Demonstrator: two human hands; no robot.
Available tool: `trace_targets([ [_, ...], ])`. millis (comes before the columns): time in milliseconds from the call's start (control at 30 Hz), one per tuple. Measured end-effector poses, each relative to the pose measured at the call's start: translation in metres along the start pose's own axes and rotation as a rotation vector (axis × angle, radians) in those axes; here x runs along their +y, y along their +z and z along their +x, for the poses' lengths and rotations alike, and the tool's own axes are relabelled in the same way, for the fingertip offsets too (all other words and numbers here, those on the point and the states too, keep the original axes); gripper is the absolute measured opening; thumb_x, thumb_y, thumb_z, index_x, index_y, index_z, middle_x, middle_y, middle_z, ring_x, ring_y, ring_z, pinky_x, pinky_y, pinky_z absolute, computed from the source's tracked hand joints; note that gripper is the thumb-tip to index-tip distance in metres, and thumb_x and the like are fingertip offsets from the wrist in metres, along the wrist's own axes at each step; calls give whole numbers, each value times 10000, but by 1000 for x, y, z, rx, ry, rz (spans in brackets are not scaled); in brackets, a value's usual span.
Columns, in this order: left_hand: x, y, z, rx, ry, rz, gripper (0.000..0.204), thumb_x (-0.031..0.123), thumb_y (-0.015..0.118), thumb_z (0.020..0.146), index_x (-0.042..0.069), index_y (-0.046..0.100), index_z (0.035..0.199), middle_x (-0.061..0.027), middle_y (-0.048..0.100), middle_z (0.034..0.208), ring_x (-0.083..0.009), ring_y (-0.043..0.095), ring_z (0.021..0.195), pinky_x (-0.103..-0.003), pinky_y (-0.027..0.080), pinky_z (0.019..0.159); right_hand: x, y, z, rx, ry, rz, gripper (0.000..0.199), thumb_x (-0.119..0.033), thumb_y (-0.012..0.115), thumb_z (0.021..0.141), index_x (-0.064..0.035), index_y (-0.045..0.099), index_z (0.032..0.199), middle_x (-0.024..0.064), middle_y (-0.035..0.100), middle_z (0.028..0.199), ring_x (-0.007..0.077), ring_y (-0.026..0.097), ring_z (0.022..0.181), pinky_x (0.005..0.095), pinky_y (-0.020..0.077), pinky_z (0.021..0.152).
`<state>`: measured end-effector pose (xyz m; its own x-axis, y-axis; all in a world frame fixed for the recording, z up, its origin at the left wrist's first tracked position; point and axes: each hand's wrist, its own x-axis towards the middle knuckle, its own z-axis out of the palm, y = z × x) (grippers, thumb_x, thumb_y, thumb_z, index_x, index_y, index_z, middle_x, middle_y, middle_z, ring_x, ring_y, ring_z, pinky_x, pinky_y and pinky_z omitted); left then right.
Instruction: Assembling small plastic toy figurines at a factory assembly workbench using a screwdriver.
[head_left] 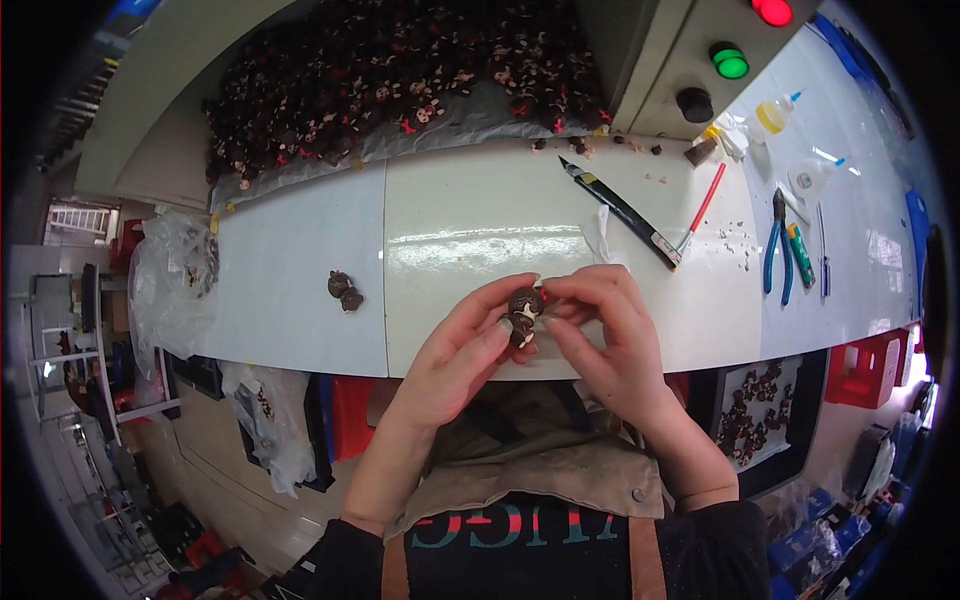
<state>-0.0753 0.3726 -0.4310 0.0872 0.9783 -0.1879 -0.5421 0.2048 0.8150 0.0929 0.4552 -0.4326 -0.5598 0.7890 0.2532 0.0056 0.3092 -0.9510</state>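
Note:
Between both hands, just over the table's near edge, is a small dark-brown and cream figurine [525,308] with a round head and a bit of red at its top right. My left hand [462,352] grips it from the left, thumb against its lower part. From the right, the fingertips of my right hand [610,335] pinch at its head and side; whether they hold another small piece is hidden. A second brown figurine [345,290] lies on the table to the left.
A dense heap of similar figurines [400,80] covers a lined surface at the back. A black utility knife [620,212], a red-handled brush [705,205], blue pliers [777,245], a green-handled tool [800,256] and squeeze bottles [775,112] lie right. A plastic bag [170,290] hangs at left.

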Motion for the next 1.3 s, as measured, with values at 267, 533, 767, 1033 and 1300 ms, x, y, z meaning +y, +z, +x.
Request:
trace_targets([
  [267, -1, 8, 1, 7, 2, 49, 473, 198, 392, 989, 20, 284, 1414, -80, 496, 1211, -129, 511, 1003, -281, 422, 877, 4, -3, -2, -8, -33, -47, 290, 71, 642, 761, -3, 571, 1033, 93, 487, 1006, 158, 595, 844, 250, 517, 737],
  [533, -3, 18, -1, 58, 43, 236, 466, 202, 370, 997, 9, 285, 1412, -88, 469, 1274, -134, 490, 1090, -274, 412, 927, 1, 0, -2, -21, -49, -57, 328, 81, 641, 748, -1, 576, 1059, 95, 523, 985, 157, 607, 827, 249, 520, 723],
  [767, -10, 17, 0, 114, 75, 342, 455, 195, 362, 996, 3, 300, 1404, -95, 444, 1322, -151, 457, 1174, -280, 360, 996, 5, 3, -3, -24, -55, -71, 346, 100, 607, 746, 0, 570, 1076, 95, 526, 980, 155, 602, 812, 247, 517, 715],
  [1033, -6, 20, 3, 107, 57, 393, 435, 183, 365, 995, 1, 334, 1388, -100, 462, 1306, -152, 449, 1182, -276, 350, 999, 1, -1, -1, -53, -50, -158, 362, 97, 585, 733, 4, 544, 1081, 102, 516, 985, 168, 584, 819, 264, 519, 721],
  [1300, -5, 21, -6, 141, 120, 271, 470, 5, 461, 919, 1, 330, 1371, -90, 466, 1274, -146, 476, 1155, -277, 401, 964, -2, -2, 3, -132, 14, 38, 355, 80, 612, 748, 15, 535, 1089, 120, 522, 1041, 187, 604, 925, 266, 528, 786],
])
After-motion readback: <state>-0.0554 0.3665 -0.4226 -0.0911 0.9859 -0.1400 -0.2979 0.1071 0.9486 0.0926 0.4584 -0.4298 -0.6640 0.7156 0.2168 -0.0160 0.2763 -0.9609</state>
